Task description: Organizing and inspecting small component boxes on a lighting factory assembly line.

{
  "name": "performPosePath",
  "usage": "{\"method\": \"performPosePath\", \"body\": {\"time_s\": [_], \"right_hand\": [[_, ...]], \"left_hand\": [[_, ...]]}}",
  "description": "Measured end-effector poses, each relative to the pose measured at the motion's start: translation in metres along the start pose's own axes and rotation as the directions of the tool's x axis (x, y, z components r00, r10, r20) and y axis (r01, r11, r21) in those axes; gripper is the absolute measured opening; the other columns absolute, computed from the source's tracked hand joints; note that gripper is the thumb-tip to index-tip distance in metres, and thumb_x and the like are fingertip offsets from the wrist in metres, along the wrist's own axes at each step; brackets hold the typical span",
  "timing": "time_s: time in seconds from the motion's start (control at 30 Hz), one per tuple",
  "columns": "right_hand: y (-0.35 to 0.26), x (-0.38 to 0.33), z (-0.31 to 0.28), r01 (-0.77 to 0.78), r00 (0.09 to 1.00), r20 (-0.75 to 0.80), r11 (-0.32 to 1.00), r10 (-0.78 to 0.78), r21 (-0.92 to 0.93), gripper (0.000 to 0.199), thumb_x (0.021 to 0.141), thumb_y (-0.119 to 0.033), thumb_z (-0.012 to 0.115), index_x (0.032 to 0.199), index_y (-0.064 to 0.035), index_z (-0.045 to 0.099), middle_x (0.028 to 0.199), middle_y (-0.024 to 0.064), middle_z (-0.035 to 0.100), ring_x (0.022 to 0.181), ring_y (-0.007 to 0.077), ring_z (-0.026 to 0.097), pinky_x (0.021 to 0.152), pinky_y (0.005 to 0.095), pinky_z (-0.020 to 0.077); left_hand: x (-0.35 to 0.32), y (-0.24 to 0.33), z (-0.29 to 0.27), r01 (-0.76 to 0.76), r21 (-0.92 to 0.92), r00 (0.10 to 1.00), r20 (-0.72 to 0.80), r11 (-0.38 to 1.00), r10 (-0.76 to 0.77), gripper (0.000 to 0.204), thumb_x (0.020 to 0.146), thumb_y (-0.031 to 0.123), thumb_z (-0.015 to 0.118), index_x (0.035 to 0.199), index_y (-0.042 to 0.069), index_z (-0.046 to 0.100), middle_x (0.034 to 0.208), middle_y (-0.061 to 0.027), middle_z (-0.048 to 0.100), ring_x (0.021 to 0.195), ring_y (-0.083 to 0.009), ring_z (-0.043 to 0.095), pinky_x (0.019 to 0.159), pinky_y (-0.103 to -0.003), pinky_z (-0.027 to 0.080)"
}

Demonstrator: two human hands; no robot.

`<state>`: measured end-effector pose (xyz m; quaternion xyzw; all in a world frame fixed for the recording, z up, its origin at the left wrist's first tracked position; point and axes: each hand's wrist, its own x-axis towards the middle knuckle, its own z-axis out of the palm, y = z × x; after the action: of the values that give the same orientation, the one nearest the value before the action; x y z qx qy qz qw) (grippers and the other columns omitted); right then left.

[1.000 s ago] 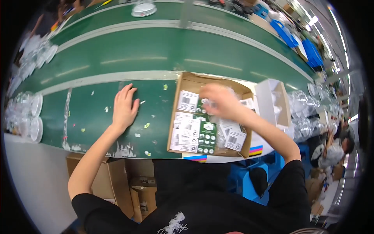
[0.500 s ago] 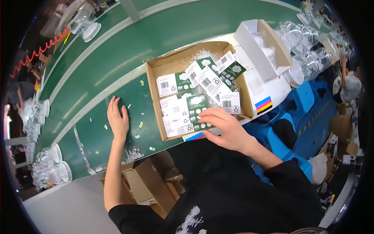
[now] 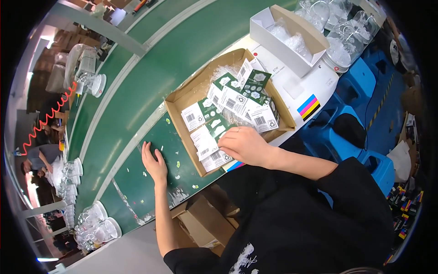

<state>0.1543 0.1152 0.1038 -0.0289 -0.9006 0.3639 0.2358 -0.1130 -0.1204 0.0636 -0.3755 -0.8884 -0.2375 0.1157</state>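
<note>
A shallow cardboard box [image 3: 175, 119] holds several flat printed cards [image 3: 190, 117], white with barcodes on one part and green on the other. My right hand [image 3: 246, 145] reaches over the box's near side, fingers curled and drawn together at the edge of a card in the near-left stack [image 3: 204, 142]. Its fingertips partly cover that card. Flat on the green table [image 3: 132, 182], left of the box, rests my left hand [image 3: 155, 165], empty, with fingers stretched out. Clear plastic wrap [image 3: 223, 73] lies under the farther cards, which are fanned in a loose pile.
A white open carton [image 3: 292, 59] with clear plastic pieces stands beyond the box. Clear plastic domes [image 3: 344, 43] crowd the far right, and more domes [image 3: 98, 223] sit at left. Blue stools [image 3: 351, 82] stand right of the table. A person [image 3: 43, 157] works at far left.
The view has swung, shifting the scene. My right hand's fingers have curled in and closed at the near-left card stack. My left hand stays flat on the table.
</note>
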Motion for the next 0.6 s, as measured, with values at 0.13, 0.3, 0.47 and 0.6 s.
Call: {"method": "performPosePath", "body": {"time_s": [0.13,0.3,0.47,0.6], "right_hand": [[0.008,0.0,0.0,0.026,0.989,-0.144,1.0,-0.025,0.0,0.009,0.078,-0.009,0.069,0.086,-0.0068,0.064,0.086,0.0036,0.067,0.084,0.022,0.064,0.075,0.0344,0.052],[0.005,0.001,0.0,0.051,0.979,-0.202,0.996,-0.035,0.077,0.01,0.075,-0.007,0.07,0.083,-0.0085,0.063,0.086,0.0022,0.066,0.084,0.0206,0.064,0.075,0.0333,0.0509],[0.011,-0.003,-0.008,0.061,0.975,-0.221,0.981,-0.019,0.182,0.016,0.074,-0.006,0.071,0.09,-0.009,0.068,0.091,0.0014,0.065,0.096,0.021,0.062,0.085,0.0336,0.047],[0.011,-0.003,-0.01,0.075,0.952,-0.307,0.974,-0.005,0.215,0.018,0.071,0.001,0.072,0.086,-0.009,0.071,0.096,0.0001,0.067,0.106,0.0234,0.058,0.09,0.0363,0.0456]], "left_hand": [[0.004,0.001,0.005,-0.03,-0.025,0.999,-0.027,0.999,0.03,0.035,0.089,0.01,0.055,0.122,-0.002,0.055,0.133,-0.0204,0.052,0.123,-0.0371,0.049,0.105,-0.042,0.037],[-0.021,-0.008,0.004,0.164,-0.128,0.978,-0.106,0.978,-0.178,0.032,0.092,0.01,0.054,0.122,-0.003,0.056,0.131,-0.0181,0.054,0.122,-0.0294,0.051,0.104,-0.037,0.038],[-0.046,0.08,0.009,0.311,-0.603,0.817,-0.225,0.735,-0.53,0.031,0.096,0.007,0.049,0.124,-0.003,0.053,0.127,-0.0122,0.055,0.115,-0.0198,0.053,0.099,-0.033,0.041],[-0.078,0.172,-0.021,0.254,-0.717,0.78,-0.245,0.649,-0.576,0.028,0.093,0.001,0.048,0.121,-0.003,0.052,0.124,-0.0137,0.054,0.117,-0.0233,0.052,0.096,-0.035,0.044]]}}
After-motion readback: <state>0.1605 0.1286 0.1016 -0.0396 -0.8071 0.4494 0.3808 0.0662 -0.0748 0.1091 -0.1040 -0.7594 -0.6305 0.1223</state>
